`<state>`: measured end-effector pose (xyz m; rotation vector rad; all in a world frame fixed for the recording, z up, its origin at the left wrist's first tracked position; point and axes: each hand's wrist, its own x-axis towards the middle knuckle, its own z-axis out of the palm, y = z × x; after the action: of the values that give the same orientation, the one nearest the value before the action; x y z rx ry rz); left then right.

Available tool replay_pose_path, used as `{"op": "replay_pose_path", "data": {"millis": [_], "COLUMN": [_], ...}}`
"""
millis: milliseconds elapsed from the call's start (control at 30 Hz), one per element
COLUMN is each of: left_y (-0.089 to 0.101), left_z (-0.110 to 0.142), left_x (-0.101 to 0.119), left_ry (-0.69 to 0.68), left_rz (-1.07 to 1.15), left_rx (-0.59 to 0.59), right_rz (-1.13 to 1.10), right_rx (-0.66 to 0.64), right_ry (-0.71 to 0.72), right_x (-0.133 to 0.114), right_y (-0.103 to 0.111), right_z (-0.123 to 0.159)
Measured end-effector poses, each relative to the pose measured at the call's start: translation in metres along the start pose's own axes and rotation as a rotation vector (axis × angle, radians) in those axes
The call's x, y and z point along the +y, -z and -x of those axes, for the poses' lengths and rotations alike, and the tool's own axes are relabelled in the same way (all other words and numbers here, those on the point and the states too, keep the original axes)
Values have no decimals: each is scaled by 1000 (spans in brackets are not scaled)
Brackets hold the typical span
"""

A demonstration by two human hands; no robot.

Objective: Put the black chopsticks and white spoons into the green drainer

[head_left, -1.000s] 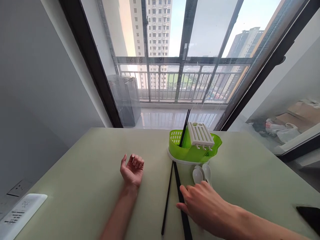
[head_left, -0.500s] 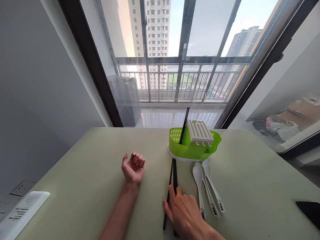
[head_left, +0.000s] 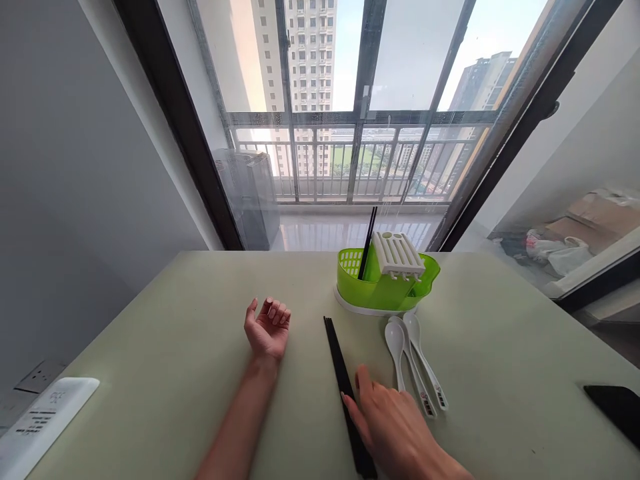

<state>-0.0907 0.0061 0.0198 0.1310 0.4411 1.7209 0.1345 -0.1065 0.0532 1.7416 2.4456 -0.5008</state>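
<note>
My left hand (head_left: 269, 331) rests palm up on the table, fingers loosely curled and thumb apart, with nothing in it. A bundle of black chopsticks (head_left: 336, 353) lies on the table, its near end by the bottom edge of the view. Over the right side of this bundle is the thumb of my right hand (head_left: 393, 423); its index finger is bent and apart from the thumb. The hand does not wrap round the chopsticks. Just right of it lie several white spoons (head_left: 395, 338), the handle of the leftmost partly hidden by the hand.
A green utensil holder (head_left: 373, 293) with a white slotted rack (head_left: 399, 253) stands toward the far edge, black chopsticks (head_left: 367, 243) upright in its left part. A white power strip (head_left: 55, 417) lies at left, a dark flat object (head_left: 615, 403) at right. Glass doors rise beyond the table (head_left: 225, 280).
The loose chopstick on the left now lies together with the others, and the bundle's far end has swung left. My right hand has shifted slightly right. My left hand keeps its place.
</note>
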Motion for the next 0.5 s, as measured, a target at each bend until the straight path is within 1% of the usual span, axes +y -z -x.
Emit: {"op": "replay_pose_path", "data": {"millis": [267, 500], "left_y": [1, 0], "left_z": [-1, 1], "left_x": [-2, -2], "left_ry": [9, 12], "left_rz": [-4, 3], "left_rx": [8, 13], "right_rz": [-21, -31], "right_rx": [1, 40], "right_ry": [-33, -23], "right_x": [3, 5], "right_y": [5, 0], "right_z": [-1, -4]}}
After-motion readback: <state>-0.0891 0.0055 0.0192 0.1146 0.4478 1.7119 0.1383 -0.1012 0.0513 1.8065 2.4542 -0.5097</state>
